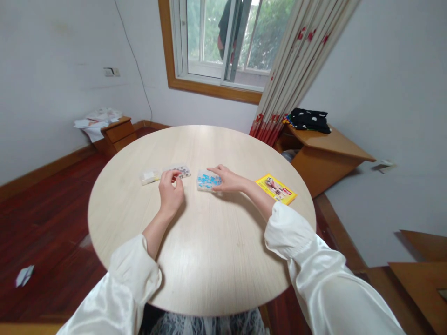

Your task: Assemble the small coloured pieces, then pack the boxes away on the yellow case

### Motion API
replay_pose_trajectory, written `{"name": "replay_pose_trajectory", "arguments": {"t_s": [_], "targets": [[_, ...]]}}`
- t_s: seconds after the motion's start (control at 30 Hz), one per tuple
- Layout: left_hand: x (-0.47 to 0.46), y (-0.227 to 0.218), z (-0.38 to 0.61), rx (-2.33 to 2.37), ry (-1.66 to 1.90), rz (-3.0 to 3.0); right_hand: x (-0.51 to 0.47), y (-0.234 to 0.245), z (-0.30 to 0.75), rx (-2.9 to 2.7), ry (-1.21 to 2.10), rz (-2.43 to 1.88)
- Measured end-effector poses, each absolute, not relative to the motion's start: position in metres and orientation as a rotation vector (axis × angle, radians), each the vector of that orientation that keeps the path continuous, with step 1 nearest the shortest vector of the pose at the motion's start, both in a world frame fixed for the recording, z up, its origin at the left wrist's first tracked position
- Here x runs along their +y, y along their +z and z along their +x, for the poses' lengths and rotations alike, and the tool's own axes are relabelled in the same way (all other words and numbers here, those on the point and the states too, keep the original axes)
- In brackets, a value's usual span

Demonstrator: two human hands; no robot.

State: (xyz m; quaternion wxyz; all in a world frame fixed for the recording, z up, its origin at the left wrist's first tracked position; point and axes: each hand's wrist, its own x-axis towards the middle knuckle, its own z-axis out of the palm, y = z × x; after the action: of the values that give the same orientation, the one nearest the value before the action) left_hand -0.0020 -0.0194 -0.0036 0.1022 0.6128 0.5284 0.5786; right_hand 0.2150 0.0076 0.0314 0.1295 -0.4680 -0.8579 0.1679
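Observation:
My right hand [227, 180] rests on the round pale wooden table [202, 242], its fingers wrapped round a small clear plastic box with blue pieces [206, 181]. My left hand [170, 190] is curled beside it, fingertips pinched near a second clear box with dark and red pieces [180, 170]; what the fingers hold is too small to make out. A third clear box with pale yellow contents [150, 177] lies just left of that. A yellow printed card [276, 189] lies to the right of my right forearm.
A low wooden cabinet [324, 151] with dark spotted cloth [309, 119] stands at the right beside a striped curtain [296, 60]. A small wooden stand with papers [115, 130] is at the back left. A scrap of paper [24, 275] lies on the red wooden floor.

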Motion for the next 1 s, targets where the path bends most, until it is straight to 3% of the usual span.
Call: {"name": "replay_pose_trajectory", "arguments": {"t_s": [0.63,0.83,1.0], "targets": [[-0.015,-0.009,-0.003,1.557,1.707,1.717,0.011,0.017,0.216,-2.409,0.477,-1.364],[-0.012,-0.015,-0.005,1.575,1.606,1.747,-0.011,0.045,0.232,-2.293,0.455,-1.448],[-0.009,-0.023,-0.003,1.568,1.393,1.812,-0.043,0.075,0.294,-2.015,0.179,-1.688]]}}
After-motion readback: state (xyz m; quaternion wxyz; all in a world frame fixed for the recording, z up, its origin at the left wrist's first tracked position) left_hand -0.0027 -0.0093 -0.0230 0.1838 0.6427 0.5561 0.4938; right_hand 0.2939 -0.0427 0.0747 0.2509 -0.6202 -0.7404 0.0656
